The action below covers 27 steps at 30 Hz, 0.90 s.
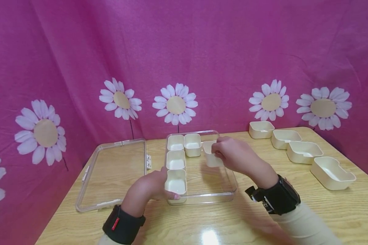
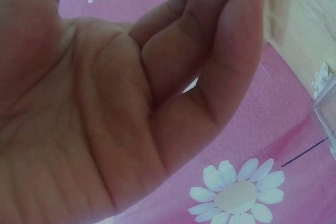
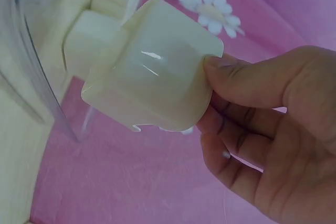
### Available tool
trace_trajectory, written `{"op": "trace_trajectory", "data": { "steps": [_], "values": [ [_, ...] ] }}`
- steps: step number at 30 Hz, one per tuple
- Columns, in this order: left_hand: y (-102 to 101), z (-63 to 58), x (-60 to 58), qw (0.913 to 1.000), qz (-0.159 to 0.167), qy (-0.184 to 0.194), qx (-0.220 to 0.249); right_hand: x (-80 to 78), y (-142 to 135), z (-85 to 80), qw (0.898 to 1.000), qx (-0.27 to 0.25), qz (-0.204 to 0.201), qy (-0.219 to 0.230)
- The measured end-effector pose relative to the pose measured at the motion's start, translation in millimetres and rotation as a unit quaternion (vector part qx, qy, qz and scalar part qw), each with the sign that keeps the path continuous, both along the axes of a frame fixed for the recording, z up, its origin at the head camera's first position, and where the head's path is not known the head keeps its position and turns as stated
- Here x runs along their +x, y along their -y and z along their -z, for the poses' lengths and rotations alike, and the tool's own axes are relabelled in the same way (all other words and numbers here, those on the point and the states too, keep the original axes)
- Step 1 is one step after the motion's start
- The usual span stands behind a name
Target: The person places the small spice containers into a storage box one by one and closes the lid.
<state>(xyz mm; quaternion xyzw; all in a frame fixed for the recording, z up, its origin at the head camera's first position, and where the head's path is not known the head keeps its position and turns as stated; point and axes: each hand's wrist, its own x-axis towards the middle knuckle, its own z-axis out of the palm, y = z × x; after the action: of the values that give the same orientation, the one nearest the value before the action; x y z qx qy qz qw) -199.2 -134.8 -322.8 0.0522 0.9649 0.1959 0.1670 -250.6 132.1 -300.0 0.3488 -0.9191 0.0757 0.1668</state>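
Over the right part of a clear box, a small cream container is held, slightly tilted, pinched between the thumb and fingers of the right hand. Four other small containers are lined up inside: three along the left wall, one beside the rearmost. The near-left corner is touched by the left hand, its fingers loosely bent. A clear lid is laid to the left on the worktop; four larger cream containers are set out in a slanting row at right.
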Motion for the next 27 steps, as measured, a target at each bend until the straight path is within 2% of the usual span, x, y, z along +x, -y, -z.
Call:
{"op": "trace_trajectory", "data": {
  "steps": [13,23,27],
  "values": [
    [0,0.1,0.7,1.0000,-0.001,0.005,-0.002,9.0,31,30.3,0.998,0.056,-0.035,0.013],
    [0,0.0,1.2,1.0000,0.008,0.001,0.003,11.2,38,44.1,0.998,0.049,-0.038,0.000],
    [1,0.3,1.2,1.0000,0.007,0.000,-0.001,10.7,40,46.8,0.999,0.044,-0.019,0.006]
  ]
}}
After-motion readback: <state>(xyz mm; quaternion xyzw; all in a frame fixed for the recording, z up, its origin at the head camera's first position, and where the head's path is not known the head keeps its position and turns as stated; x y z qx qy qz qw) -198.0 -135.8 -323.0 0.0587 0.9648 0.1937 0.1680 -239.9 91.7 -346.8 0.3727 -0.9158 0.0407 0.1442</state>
